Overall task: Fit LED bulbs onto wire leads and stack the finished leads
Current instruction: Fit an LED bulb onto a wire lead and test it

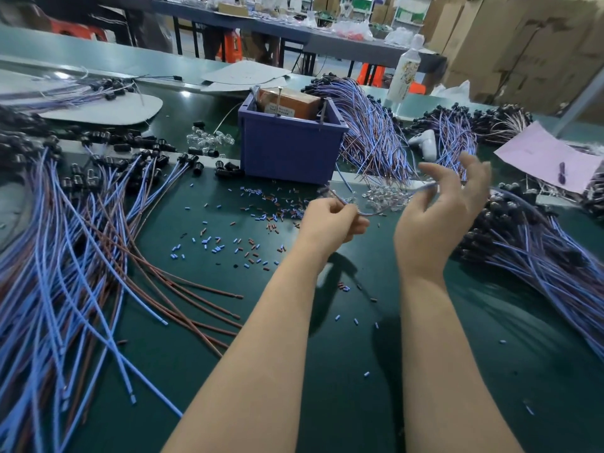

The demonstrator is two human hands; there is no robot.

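My left hand (331, 222) pinches one end of a blue-and-brown wire lead (376, 211) above the green table. The lead sags and runs right to my right hand (441, 210), which is raised with loose, spread fingers; the far end lies blurred near its thumb, and I cannot tell if it is held. A heap of clear LED bulbs (384, 196) lies just behind both hands. Loose leads with black sockets (65, 250) fan out on the left. A stack of leads with black heads (536, 243) lies on the right.
A purple bin (291, 148) with a brown box stands behind the hands, and more lead bundles (369, 125) lie beside it. Small blue and brown sleeve bits (228, 243) litter the table. A pink paper (549, 156) and a white bottle (405, 71) are at the right back.
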